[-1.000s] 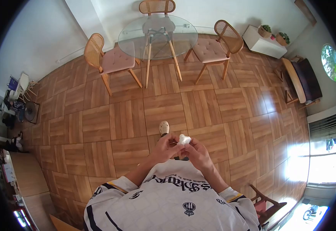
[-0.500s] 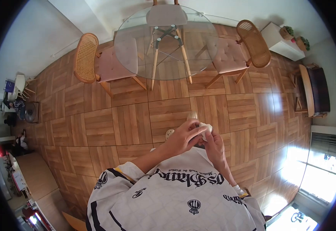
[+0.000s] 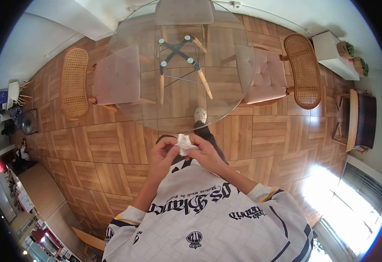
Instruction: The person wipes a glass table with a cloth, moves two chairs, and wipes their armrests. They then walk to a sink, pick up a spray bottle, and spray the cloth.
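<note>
A crumpled white wad, thin and soft like tissue or cloth [image 3: 184, 143], is pinched between my two hands in front of my white shirt. My left hand [image 3: 163, 153] grips its left side with thumb and fingertips. On the other side my right hand [image 3: 206, 153] has its thumb and fingers closed on the wad's lower right part. Ragged folds stick up between the fingertips. Both hands are just short of the near rim of a round glass table [image 3: 156, 128].
Pink-seated chairs with cane backs flank the table, one on the left [image 3: 119, 76] and one on the right [image 3: 267, 76]. Another chair [image 3: 184, 13] is at the far side. My shoe [image 3: 200, 115] shows on the wooden floor [image 3: 95, 148]. A white cabinet [image 3: 333, 56] stands at right.
The glass table and chairs are nearer and larger in view. My hands have turned to face each other more evenly, and the white wad shows more between them. One foot has stepped forward.
</note>
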Demonstrator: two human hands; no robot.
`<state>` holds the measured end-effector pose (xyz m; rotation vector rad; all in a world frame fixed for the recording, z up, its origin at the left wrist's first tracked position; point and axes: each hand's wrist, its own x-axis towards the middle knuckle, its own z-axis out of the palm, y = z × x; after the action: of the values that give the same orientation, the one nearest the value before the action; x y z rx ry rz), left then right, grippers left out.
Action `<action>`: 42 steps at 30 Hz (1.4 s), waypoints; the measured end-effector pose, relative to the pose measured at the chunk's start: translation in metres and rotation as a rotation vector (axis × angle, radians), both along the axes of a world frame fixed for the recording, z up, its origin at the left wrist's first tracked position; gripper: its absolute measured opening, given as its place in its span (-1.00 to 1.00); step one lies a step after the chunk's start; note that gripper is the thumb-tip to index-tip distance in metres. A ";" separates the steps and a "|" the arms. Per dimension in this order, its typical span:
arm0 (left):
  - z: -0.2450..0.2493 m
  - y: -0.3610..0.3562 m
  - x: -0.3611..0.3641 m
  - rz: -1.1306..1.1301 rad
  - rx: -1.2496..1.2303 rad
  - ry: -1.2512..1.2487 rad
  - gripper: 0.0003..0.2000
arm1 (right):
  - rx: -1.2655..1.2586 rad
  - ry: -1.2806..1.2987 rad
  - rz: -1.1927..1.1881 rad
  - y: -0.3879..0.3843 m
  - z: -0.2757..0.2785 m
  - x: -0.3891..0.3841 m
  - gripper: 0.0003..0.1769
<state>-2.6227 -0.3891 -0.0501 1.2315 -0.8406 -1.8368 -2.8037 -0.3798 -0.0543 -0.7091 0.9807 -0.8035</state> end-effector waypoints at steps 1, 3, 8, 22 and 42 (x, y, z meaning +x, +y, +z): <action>-0.002 -0.009 0.001 0.040 0.057 0.035 -0.88 | 0.017 -0.015 -0.003 -0.008 -0.006 -0.002 -0.82; -0.009 -0.027 0.000 0.008 0.089 0.062 -0.90 | 0.045 -0.050 -0.021 -0.021 -0.015 -0.004 -0.82; -0.013 -0.070 -0.019 -0.204 -0.049 0.024 -0.88 | 0.063 0.078 0.036 -0.060 0.010 -0.018 -0.70; -0.036 -0.130 -0.011 -0.963 -0.211 0.196 -0.58 | 0.249 0.308 -0.482 -0.008 0.005 0.031 -0.75; -0.271 0.185 0.029 -0.783 0.169 -0.002 -0.63 | 0.344 0.139 -0.709 0.271 -0.252 0.086 -0.65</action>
<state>-2.5932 -0.2040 -0.3208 1.0773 -1.3154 -2.5592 -2.7180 -0.1084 -0.3062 -0.1020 1.4851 -1.1643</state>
